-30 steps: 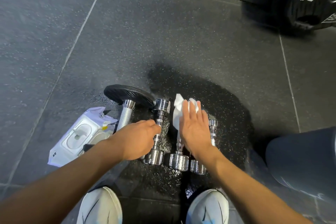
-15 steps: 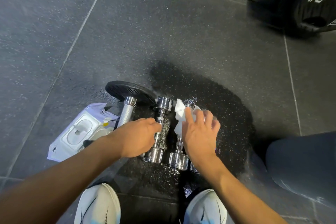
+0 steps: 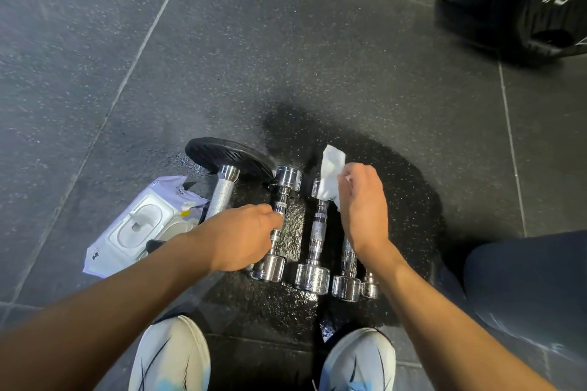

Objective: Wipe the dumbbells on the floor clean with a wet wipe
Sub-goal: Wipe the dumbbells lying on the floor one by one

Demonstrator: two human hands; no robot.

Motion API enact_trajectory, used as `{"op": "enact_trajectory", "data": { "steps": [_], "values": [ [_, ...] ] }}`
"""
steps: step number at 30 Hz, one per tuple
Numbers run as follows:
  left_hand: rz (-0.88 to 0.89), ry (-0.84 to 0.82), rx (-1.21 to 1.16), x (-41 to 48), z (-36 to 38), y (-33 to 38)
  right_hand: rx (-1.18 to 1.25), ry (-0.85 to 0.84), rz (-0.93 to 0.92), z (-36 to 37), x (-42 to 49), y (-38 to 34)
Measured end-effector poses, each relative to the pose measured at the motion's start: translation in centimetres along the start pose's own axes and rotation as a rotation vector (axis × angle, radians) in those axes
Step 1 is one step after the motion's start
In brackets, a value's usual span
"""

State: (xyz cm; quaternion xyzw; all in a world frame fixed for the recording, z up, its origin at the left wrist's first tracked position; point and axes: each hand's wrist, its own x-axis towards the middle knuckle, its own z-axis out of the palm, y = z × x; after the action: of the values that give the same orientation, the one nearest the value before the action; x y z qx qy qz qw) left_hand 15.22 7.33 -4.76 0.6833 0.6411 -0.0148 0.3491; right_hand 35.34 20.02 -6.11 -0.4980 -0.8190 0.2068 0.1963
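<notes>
Fingers of the left hand (image 3: 241, 238) curl around a dumbbell (image 3: 279, 225) handle; the right hand (image 3: 365, 213) pinches a wet wipe (image 3: 330, 174).

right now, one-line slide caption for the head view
Left hand grips a chrome dumbbell; right hand holds a wet wipe.

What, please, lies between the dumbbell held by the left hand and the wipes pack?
In the head view, a knurled bar with a black plate lies between that dumbbell and the pack.
</notes>
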Motion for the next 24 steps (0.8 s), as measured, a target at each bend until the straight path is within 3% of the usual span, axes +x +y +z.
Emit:
{"op": "enact_trajectory", "data": {
  "steps": [3,11,18,21,24],
  "values": [
    [0.002,-0.009,-0.008,0.0,0.1,0.0,-0.138,-0.117,-0.078,1.7,-0.7,0.4],
    [0.008,0.008,-0.029,-0.1,0.1,-0.3,0.025,-0.355,0.022,1.7,-6.4,0.1],
    [-0.015,-0.023,-0.049,-0.1,-0.3,0.0,0.121,-0.308,0.328,0.5,-4.3,-1.6],
    [-0.014,-0.027,-0.041,-0.2,-0.3,0.1,0.302,-0.400,0.587,1.3,-3.6,-2.4],
    [-0.016,-0.028,-0.030,-0.2,-0.3,0.2,0.356,-0.514,0.635,1.8,-4.5,-2.6]
  ]
}}
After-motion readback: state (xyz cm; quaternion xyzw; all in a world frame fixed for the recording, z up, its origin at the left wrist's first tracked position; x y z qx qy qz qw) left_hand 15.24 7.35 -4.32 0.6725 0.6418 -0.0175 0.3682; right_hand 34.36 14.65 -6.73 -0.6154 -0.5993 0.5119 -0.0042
